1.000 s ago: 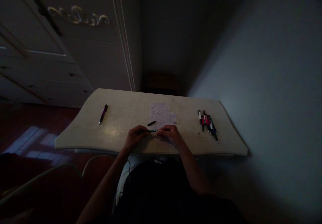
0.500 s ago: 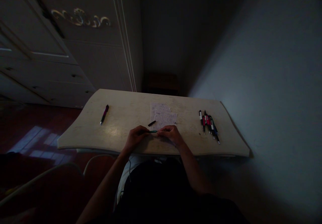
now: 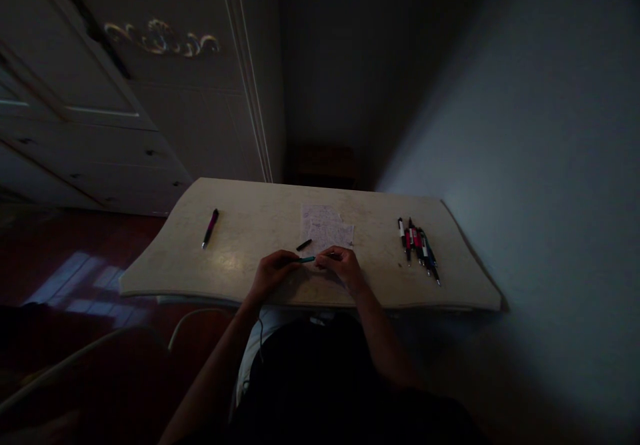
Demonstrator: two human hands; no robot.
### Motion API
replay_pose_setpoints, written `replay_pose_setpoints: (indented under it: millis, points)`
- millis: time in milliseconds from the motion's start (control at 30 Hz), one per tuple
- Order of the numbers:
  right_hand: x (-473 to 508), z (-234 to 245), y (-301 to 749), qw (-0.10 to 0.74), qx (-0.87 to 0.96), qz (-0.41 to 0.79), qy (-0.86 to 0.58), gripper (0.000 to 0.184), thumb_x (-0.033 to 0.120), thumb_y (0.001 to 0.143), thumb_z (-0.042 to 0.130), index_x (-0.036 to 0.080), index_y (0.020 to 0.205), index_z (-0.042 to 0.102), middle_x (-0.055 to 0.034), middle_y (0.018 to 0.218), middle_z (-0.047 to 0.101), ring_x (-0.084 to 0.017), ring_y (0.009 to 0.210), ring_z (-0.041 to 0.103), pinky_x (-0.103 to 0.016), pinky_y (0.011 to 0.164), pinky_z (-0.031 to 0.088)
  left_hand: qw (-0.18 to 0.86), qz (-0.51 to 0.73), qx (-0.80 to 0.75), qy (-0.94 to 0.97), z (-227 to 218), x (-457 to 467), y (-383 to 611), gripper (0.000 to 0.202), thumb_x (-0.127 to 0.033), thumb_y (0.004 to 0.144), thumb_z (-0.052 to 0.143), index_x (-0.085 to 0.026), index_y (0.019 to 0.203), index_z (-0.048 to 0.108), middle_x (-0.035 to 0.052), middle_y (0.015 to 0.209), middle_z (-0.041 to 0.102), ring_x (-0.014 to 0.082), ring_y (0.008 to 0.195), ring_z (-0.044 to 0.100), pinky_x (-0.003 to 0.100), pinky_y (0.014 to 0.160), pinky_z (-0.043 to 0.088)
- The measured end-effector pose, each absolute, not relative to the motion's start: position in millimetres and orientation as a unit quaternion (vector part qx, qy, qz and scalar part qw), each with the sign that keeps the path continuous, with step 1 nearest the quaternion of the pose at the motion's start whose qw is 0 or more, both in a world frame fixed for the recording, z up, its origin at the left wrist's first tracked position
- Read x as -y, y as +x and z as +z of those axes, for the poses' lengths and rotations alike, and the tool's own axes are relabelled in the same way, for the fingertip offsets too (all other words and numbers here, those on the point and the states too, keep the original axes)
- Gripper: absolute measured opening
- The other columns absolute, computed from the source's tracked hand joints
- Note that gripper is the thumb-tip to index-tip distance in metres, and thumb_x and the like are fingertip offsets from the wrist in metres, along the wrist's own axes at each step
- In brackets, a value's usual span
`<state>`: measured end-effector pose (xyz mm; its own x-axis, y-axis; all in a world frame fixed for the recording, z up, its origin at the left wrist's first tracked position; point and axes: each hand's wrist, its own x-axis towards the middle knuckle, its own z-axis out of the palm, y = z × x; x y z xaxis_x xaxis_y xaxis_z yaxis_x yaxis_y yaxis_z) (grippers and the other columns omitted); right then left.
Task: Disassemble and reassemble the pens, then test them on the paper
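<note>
Little has shifted in the last half second: both hands stay at the near edge of the table [image 3: 165,268] with the pen still stretched between them, and the right hand's fingers have curled up slightly higher over its end.

Head view: the green pen [image 3: 306,259] lies level, running left to right just above the table top, near the middle of the near edge. The left hand [image 3: 273,273] pinches its left end with the fingertips drawn together. The right hand [image 3: 344,265] pinches the right end, fingers bunched and arched over it; the dim light hides exactly which fingers grip. Just beyond the pen, apart from both hands, a small black cap [image 3: 303,245] lies tilted on the table. Right behind it sits a sheet of paper [image 3: 327,226] covered in scribbles, its near corner just beside the right hand. A purple pen [image 3: 210,227] lies alone, well off to the left. A bundle of pens [image 3: 419,247] lies side by side, loose, well off to the right. A pale cupboard [image 3: 165,118] stands far left.
</note>
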<state>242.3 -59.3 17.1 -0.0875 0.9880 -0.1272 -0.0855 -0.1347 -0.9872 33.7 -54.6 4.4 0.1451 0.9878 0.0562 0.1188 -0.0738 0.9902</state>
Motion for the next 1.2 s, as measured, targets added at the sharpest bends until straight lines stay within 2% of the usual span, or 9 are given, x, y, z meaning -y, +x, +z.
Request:
replay_pose_setpoints:
  millis: [200,467,567,700,800,867,933,1033,1200]
  points:
    - [59.3,18.7,235.6,0.487,0.444,0.572,-0.489,0.028,0.042,0.063,0.08,0.018,0.074,0.07,-0.0027,0.068,0.072,-0.016,0.064,0.067,-0.03,0.067,0.055,0.484,0.456,-0.476,0.576,7.6,56.1,34.4,0.022,-0.037,0.07,0.076,-0.019,0.083,0.072,0.0056,0.082,0.074,0.0212,0.078,0.07,0.032,0.074,0.056]
    - [62.2,11.8,230.6,0.479,0.409,0.602,-0.491,0.039,0.039,0.053,0.086,0.02,0.082,0.07,-0.0014,0.075,0.073,-0.016,0.067,0.067,-0.029,0.066,0.055,0.509,0.493,-0.461,0.535,8.7,55.6,32.4,0.03,-0.042,0.068,0.077,-0.017,0.082,0.069,0.0062,0.078,0.073,0.0214,0.075,0.07,0.031,0.07,0.056]
    - [61.8,12.1,237.6,0.473,0.443,0.565,-0.51,0.039,0.04,0.057,0.084,0.019,0.086,0.069,-0.0031,0.079,0.072,-0.017,0.071,0.067,-0.029,0.068,0.054,0.534,0.532,-0.458,0.472,5.4,55.6,29.9,0.036,-0.044,0.067,0.079,-0.016,0.085,0.065,0.0061,0.079,0.072,0.0212,0.073,0.071,0.03,0.068,0.056]
    - [51.7,19.2,244.2,0.453,0.553,0.449,-0.536,0.036,0.037,0.073,0.073,0.018,0.102,0.067,-0.0065,0.092,0.071,-0.015,0.071,0.063,-0.028,0.067,0.052,0.559,0.592,-0.426,0.395,1.6,55.4,28.9,0.038,-0.044,0.066,0.079,-0.017,0.087,0.061,0.0033,0.078,0.07,0.0175,0.071,0.069,0.028,0.068,0.054]
    - [38.0,32.3,240.2,0.361,0.693,0.327,-0.531,0.039,0.023,0.081,0.061,0.019,0.12,0.062,-0.0082,0.111,0.066,-0.015,0.078,0.063,-0.029,0.074,0.052,0.573,0.597,-0.412,0.381,-0.2,54.7,29.3,0.038,-0.042,0.064,0.081,-0.018,0.085,0.06,0.0024,0.076,0.069,0.0157,0.07,0.067,0.028,0.068,0.053]
    - [27.9,42.0,233.9,0.258,0.777,0.246,-0.519,0.044,0.015,0.084,0.054,0.022,0.127,0.058,-0.0081,0.121,0.061,-0.018,0.096,0.062,-0.03,0.085,0.05,0.573,0.6,-0.414,0.376,-1.6,54.0,29.2,0.038,-0.041,0.064,0.081,-0.018,0.085,0.059,0.0021,0.077,0.068,0.0151,0.07,0.067,0.027,0.067,0.052]
    - [18.3,49.3,227.2,0.148,0.825,0.184,-0.514,0.044,0.013,0.087,0.05,0.024,0.129,0.057,-0.0079,0.124,0.058,-0.02,0.105,0.06,-0.03,0.086,0.049,0.569,0.606,-0.416,0.367,-3.7,53.1,28.6,0.038,-0.041,0.064,0.081,-0.019,0.086,0.059,0.0012,0.077,0.068,0.0142,0.069,0.066,0.026,0.066,0.051]
    - [6.2,52.7,221.1,0.044,0.848,0.129,-0.512,0.035,0.017,0.093,0.046,0.025,0.124,0.06,-0.0084,0.12,0.059,-0.021,0.097,0.064,-0.029,0.077,0.05,0.564,0.606,-0.428,0.362,-7.1,52.1,27.5,0.038,-0.039,0.063,0.082,-0.019,0.086,0.059,0.0005,0.078,0.067,0.0132,0.067,0.065,0.025,0.064,0.05]
    - [-5.3,44.5,222.3,0.0,0.863,0.095,-0.496,0.02,0.025,0.093,0.052,0.024,0.107,0.067,-0.0086,0.115,0.059,-0.019,0.085,0.065,-0.027,0.067,0.047,0.567,0.599,-0.436,0.361,-9.2,52.2,26.2,0.034,-0.034,0.062,0.083,-0.019,0.084,0.062,0.0002,0.081,0.067,0.0118,0.068,0.063,0.023,0.063,0.05]
